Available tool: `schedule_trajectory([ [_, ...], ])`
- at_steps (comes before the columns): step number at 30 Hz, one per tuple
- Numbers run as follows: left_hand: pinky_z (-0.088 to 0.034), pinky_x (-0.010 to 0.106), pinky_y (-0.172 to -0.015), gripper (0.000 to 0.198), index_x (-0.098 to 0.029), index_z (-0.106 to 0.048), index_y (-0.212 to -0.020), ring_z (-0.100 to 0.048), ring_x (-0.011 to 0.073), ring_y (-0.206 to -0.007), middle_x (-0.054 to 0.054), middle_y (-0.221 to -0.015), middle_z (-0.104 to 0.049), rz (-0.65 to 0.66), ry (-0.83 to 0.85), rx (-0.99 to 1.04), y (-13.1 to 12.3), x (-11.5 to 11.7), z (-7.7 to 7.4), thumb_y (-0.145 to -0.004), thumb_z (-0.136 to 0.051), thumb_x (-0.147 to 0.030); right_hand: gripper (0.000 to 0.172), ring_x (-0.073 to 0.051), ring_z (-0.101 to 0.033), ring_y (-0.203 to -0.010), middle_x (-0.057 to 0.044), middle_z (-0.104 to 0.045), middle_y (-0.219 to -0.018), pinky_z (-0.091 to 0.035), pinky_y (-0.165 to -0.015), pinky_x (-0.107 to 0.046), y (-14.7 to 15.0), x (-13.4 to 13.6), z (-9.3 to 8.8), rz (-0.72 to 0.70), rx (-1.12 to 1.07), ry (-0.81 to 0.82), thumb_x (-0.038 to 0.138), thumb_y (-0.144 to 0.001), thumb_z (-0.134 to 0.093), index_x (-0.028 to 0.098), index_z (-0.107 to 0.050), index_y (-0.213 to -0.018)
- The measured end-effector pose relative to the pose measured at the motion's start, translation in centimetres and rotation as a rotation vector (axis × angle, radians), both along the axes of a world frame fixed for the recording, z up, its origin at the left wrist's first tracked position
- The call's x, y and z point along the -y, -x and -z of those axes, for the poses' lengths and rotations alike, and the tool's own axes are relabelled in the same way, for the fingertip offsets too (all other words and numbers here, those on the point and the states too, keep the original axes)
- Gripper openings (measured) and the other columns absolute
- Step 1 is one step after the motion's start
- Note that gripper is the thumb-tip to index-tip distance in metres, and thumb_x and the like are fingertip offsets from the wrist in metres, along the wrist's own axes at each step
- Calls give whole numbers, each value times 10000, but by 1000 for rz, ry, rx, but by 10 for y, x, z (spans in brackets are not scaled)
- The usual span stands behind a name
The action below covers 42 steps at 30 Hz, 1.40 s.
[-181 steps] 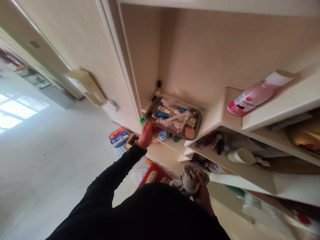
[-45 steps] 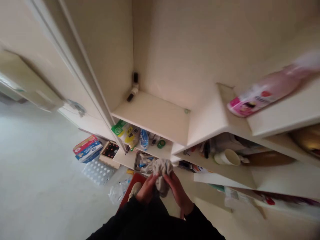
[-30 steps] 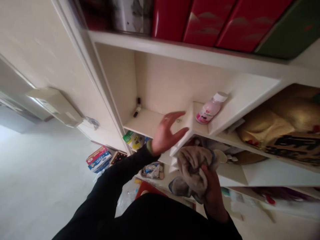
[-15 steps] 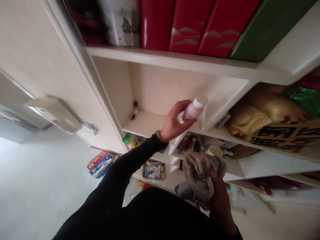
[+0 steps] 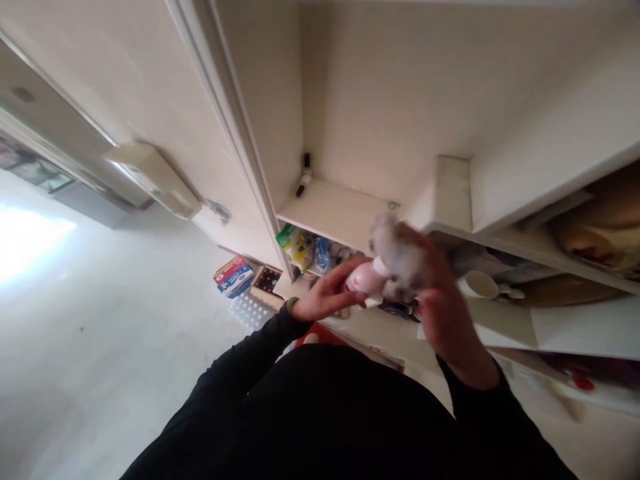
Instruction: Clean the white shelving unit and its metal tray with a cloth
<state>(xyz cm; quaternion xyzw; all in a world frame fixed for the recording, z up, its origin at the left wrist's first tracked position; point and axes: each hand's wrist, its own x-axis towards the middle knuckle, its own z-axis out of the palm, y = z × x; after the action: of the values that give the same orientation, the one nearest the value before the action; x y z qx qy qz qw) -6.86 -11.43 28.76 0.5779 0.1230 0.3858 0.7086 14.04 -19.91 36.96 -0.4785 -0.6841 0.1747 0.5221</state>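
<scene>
In the head view my left hand [image 5: 327, 293] is closed around a small pink bottle [image 5: 364, 279] with a white cap [image 5: 382, 265]. The bottle is tilted, its cap pointing right. My right hand [image 5: 443, 300] grips a crumpled greyish cloth [image 5: 397, 257], blurred by motion, which presses against the bottle's cap end. The cloth partly hides the fingers of my right hand. Both hands are in front of the white shelf unit [image 5: 345, 207].
A small black-and-white item [image 5: 303, 175] stands in the shelf corner. Below are a green-and-yellow packet [image 5: 295, 245] and, to the right, a white cup [image 5: 479, 285]. Red and blue boxes [image 5: 234, 277] lie on the floor at left, near a white door [image 5: 150, 87].
My left hand has brought the bottle down and back from the shelf compartment. My right hand has raised the cloth to meet it. The view has tilted lower.
</scene>
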Motion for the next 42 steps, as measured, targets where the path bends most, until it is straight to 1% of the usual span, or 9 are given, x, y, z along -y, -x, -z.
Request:
schedule_trajectory([
  [6,-623,292,-691,973,-178,-612,-1596,-697,173,-755,74,-1019,-737,53,115,-111,14,6,16,-857,-938,-720,326,-303,-770,-1332,-89,-826,-1410,-598,-1203,-501,12,-17,26,35,63,-12,429,-1120,-656,302,-845,-1353],
  [14,-556,292,-673,891,-165,-628,-1530,-625,163,-744,64,-1025,-711,-205,84,-188,-4,16,26,-909,-849,-764,30,-259,-767,-1083,-61,-817,-1131,-618,-1001,-411,17,-29,48,277,12,-180,295,-993,-737,268,-748,-989],
  [19,-612,336,-891,768,-172,-697,-1385,-713,252,-1042,131,-1260,-756,-450,-74,-195,-7,8,22,-841,-955,-650,105,-232,-740,-998,-36,-784,-1067,-594,-954,-381,18,-20,52,374,-103,-130,333,-941,-767,260,-697,-916],
  [22,-603,304,-737,725,-182,-680,-1274,-693,186,-812,56,-1023,-742,-448,49,-106,-4,-2,17,-849,-929,-714,166,-222,-744,-955,-21,-804,-1028,-592,-916,-353,12,-15,51,404,-216,-11,416,-925,-798,260,-759,-970],
  [25,-574,278,-633,717,-193,-688,-1262,-679,167,-719,50,-960,-755,-245,191,-1,1,-8,9,-846,-928,-725,416,-256,-775,-1027,-56,-836,-1086,-624,-928,-376,0,-15,47,366,-392,102,660,-978,-740,274,-812,-1115],
  [28,-498,256,-536,782,-156,-758,-1263,-687,190,-718,139,-981,-800,166,343,1,3,-8,3,-815,-921,-775,716,-305,-786,-1225,-90,-839,-1283,-653,-1019,-438,-10,-16,35,154,-501,247,903,-1004,-544,293,-830,-1246],
  [33,-293,208,-412,884,-133,-810,-1158,-568,142,-618,136,-864,-756,538,553,-17,-5,-4,8,-696,-929,-877,524,-320,-784,-1253,-62,-835,-1363,-631,-1121,-475,-17,-15,17,-109,-201,351,667,-913,-876,308,-854,-1295],
  [38,-421,201,-465,734,-144,-768,-1111,-635,140,-648,104,-881,-772,296,495,-35,-4,-2,15,-791,-941,-781,345,-265,-798,-1139,-49,-844,-1241,-644,-1058,-419,-13,-19,31,-1,-54,224,486,-964,-829,288,-799,-1245],
  [42,-575,262,-582,724,-161,-757,-1203,-679,150,-641,40,-856,-762,-49,150,-161,-5,0,20,-829,-941,-752,328,-240,-790,-1127,-32,-833,-1215,-637,-1047,-394,-12,-23,45,69,-68,214,476,-958,-818,301,-760,-1229],
])
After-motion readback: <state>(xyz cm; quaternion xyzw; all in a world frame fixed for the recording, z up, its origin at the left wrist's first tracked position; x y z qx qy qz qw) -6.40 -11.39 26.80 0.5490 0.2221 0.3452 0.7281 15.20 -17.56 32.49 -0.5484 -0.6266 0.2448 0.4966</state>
